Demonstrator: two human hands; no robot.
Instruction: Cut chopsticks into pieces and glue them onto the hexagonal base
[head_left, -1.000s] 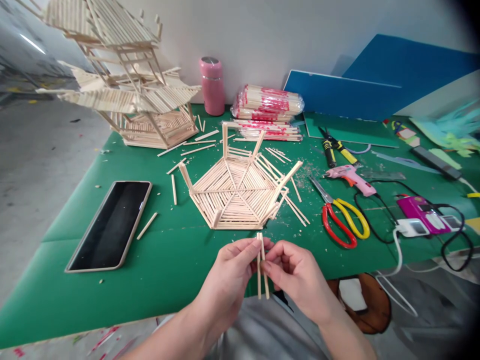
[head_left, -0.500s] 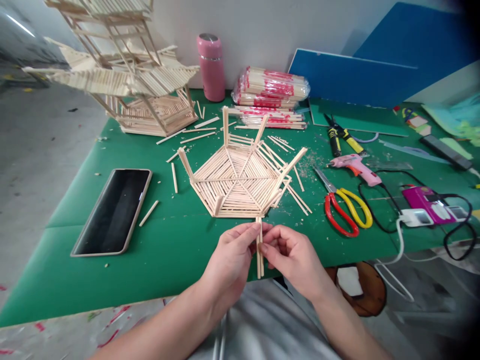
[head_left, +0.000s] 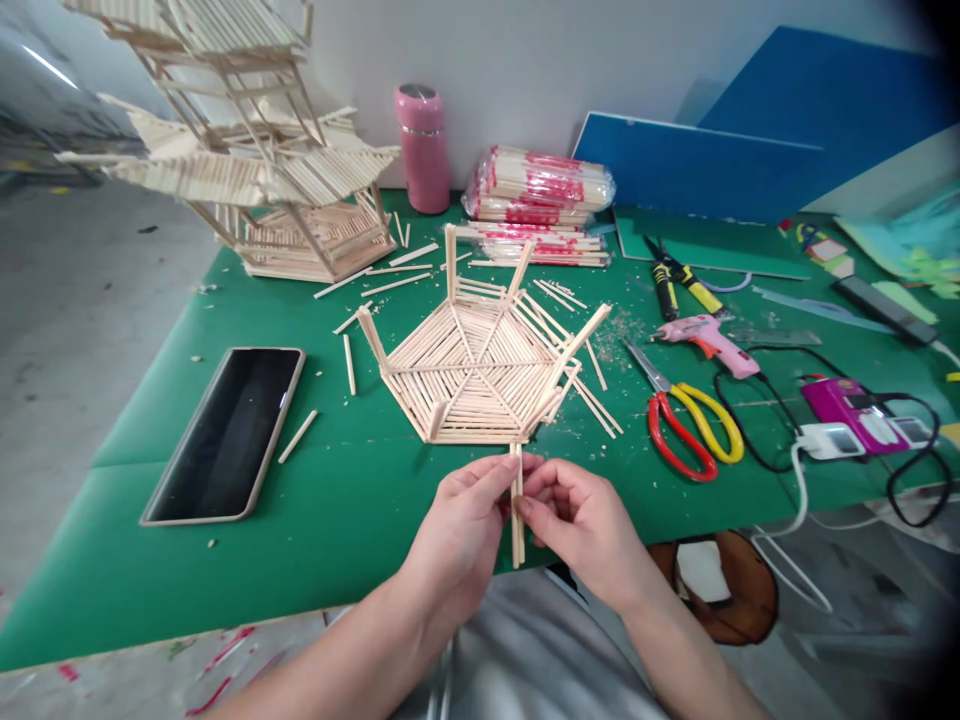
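Between my two hands is a pair of wooden sticks [head_left: 517,540], side by side and pointing toward me. My left hand [head_left: 469,525] pinches them near the far end, thumb on top. Lower down, my right hand [head_left: 581,520] grips the same sticks between thumb and curled fingers; some fingertips are hidden behind them. Just beyond lies a hexagonal stick base [head_left: 480,365], woven in rings of thin sticks, with several short posts rising from its corners. The far end of the held sticks appears close to its front edge; whether they touch I cannot tell.
A tall stick pagoda [head_left: 300,240] stands back left, beside a pink flask [head_left: 424,150] and packs of chopsticks [head_left: 540,190]. A phone [head_left: 225,435] lies left. Right are scissors [head_left: 690,420], a glue gun [head_left: 705,340], pliers [head_left: 682,280] and a corded purple device [head_left: 855,410].
The whole scene sits slightly lower in view, as the camera has tilted a little. Both hands keep their hold on the sticks with hardly any movement.
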